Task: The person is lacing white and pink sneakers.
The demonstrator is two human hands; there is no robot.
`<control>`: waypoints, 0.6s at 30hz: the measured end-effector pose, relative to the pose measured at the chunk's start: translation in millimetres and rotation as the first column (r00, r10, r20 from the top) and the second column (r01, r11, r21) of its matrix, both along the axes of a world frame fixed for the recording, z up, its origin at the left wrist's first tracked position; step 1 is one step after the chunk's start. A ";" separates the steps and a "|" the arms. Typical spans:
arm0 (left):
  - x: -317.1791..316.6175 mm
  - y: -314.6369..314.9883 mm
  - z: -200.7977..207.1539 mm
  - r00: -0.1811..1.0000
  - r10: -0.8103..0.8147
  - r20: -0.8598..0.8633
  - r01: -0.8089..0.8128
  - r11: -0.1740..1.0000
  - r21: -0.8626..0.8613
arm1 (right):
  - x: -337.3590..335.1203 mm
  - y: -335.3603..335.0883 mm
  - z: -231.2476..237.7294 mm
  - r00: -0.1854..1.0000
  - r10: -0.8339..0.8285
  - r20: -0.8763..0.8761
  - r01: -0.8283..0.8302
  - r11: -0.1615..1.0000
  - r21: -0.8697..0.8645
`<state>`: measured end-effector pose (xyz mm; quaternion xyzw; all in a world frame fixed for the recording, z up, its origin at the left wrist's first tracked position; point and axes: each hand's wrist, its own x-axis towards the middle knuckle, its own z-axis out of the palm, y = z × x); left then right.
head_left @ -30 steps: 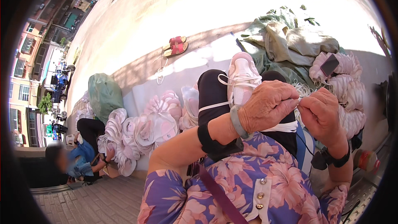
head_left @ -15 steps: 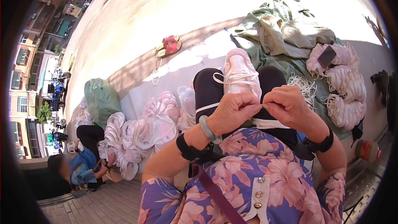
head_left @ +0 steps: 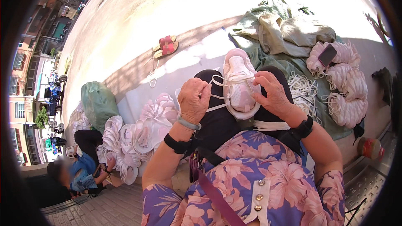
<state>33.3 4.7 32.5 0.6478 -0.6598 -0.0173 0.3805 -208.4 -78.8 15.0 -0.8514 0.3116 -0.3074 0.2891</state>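
A pale pink and white sneaker (head_left: 243, 99) rests between my knees, toe pointing away, its white shoelace (head_left: 217, 96) threaded across the front. My left hand (head_left: 194, 100) is closed to the left of the sneaker, pinching the shoelace, which runs from there back to the eyelets. At the sneaker's right edge is my right hand (head_left: 274, 93), thumb and forefinger curled against the upper beside the lacing. Whether a lace end is also between those fingers I cannot make out.
Pink and white shoe parts (head_left: 146, 134) are heaped to the left, near a green sack (head_left: 99, 104) and a seated person (head_left: 86, 169). On the right lie loose laces (head_left: 303, 94), bundled sneakers (head_left: 347, 96) with a phone (head_left: 327, 55), and green sacking (head_left: 272, 48). Red sandals (head_left: 166, 49) lie ahead.
My hands, close together over the near end of the sneaker before, have moved apart. The left went left with the shoelace; the right moved up to the sneaker's right edge. The sneaker came nearer.
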 end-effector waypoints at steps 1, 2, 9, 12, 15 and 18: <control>-16.3 -2.0 -2.9 0.996 -0.053 0.071 0.053 0.999 0.008 | 3.9 1.0 -2.2 1.000 -0.003 -0.002 0.003 1.000 0.000; -30.2 -4.4 -5.0 0.984 -0.105 0.142 0.103 0.995 0.019 | 8.1 1.9 -4.1 1.000 0.013 -0.014 -0.013 1.000 -0.027; -58.9 -20.6 -29.3 0.934 -0.215 0.286 0.221 0.975 0.011 | 14.7 1.9 -21.0 0.996 0.062 -0.068 -0.073 0.982 -0.175; -60.6 -19.4 -32.7 0.910 -0.229 0.346 0.219 0.973 0.069 | 13.6 0.5 -21.3 0.992 0.035 -0.117 -0.067 0.957 -0.281; -61.1 -16.6 -39.7 0.918 -0.191 0.349 0.162 0.980 0.112 | 15.8 -0.1 -19.8 0.989 0.018 -0.150 -0.072 0.928 -0.366; -63.1 -16.8 -41.9 0.938 -0.159 0.309 0.122 0.983 0.135 | 18.4 -1.2 -19.6 0.981 -0.013 -0.192 -0.073 0.900 -0.431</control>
